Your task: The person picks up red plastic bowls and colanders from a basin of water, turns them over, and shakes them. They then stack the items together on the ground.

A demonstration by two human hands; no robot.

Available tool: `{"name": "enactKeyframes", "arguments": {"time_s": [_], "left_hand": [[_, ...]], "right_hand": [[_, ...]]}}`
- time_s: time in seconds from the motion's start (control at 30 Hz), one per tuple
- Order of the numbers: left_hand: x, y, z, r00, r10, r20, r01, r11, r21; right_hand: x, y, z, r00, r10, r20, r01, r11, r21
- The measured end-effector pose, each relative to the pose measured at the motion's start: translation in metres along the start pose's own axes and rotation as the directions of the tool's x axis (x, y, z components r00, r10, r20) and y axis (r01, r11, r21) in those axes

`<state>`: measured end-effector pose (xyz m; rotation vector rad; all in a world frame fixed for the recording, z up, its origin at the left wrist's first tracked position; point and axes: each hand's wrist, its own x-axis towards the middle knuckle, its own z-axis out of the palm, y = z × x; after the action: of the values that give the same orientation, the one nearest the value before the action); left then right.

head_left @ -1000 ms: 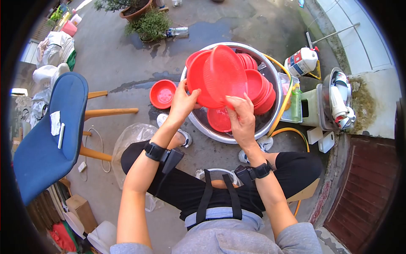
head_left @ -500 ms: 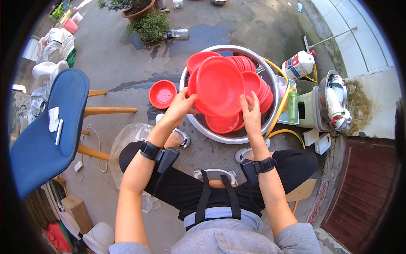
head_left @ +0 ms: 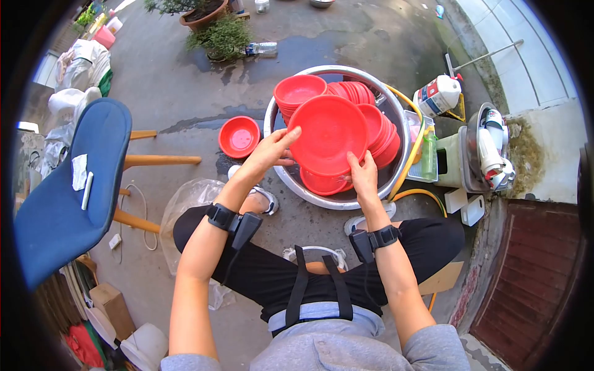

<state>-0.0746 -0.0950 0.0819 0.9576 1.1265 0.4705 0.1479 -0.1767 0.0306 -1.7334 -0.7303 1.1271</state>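
Note:
A round red plastic bowl [head_left: 328, 135] is held over a wide metal tub [head_left: 339, 69]. My left hand [head_left: 272, 151] grips its left rim, thumb on the inside. At its lower right rim, my right hand [head_left: 364, 178] pinches the edge, with most fingers behind it. More red bowls fill the tub: a stack [head_left: 299, 89] behind the held one, a tilted row [head_left: 352, 93] at the back, and another stack [head_left: 388, 142] on the right. Below the held bowl, another red bowl [head_left: 322, 182] is partly covered.
A single red bowl [head_left: 239, 137] sits on the wet concrete left of the tub. A yellow hose [head_left: 408, 164] curves along the tub's right side, near a clear bin [head_left: 421, 167]. A blue chair [head_left: 83, 179] stands at left; a white jug [head_left: 437, 94] is at right.
The held bowl has moved slightly down and right, uncovering the stack behind it. My right hand has shifted down to the bowl's lower rim. My left thumb now lies over the left rim.

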Motion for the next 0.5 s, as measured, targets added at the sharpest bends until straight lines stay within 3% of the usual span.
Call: {"name": "enactKeyframes", "arguments": {"time_s": [0.03,0.13,0.2,0.3,0.4,0.47,0.5], "left_hand": [[0.004,-0.009,-0.001,1.000,0.015,0.003,-0.015,0.991,0.136],[0.014,-0.046,-0.012,0.995,-0.063,-0.071,0.066,0.997,0.034],[0.018,-0.061,-0.025,0.989,-0.108,-0.104,0.109,0.994,-0.003],[0.019,-0.073,-0.058,0.904,-0.182,-0.388,0.160,0.983,-0.088],[0.039,-0.112,-0.116,0.877,-0.199,-0.437,0.146,0.977,-0.153],[0.047,-0.133,-0.149,0.801,-0.336,-0.495,0.211,0.933,-0.291],[0.045,-0.135,-0.154,0.801,-0.334,-0.496,0.209,0.934,-0.291]], "right_hand": [[0.000,0.001,0.000,1.000,0.000,0.005,0.000,1.000,0.000],[-0.001,0.005,0.006,0.995,-0.051,0.081,0.056,0.996,-0.062],[-0.006,0.005,0.009,0.997,0.004,0.072,-0.010,0.996,0.084],[0.003,0.028,-0.002,0.995,-0.009,0.095,0.004,0.999,0.049],[0.004,0.044,-0.015,0.992,0.013,0.122,-0.015,1.000,0.013],[0.005,0.054,-0.021,0.992,0.041,0.123,-0.040,0.999,-0.009],[0.003,0.056,-0.023,0.992,0.038,0.124,-0.038,0.999,-0.008]]}}
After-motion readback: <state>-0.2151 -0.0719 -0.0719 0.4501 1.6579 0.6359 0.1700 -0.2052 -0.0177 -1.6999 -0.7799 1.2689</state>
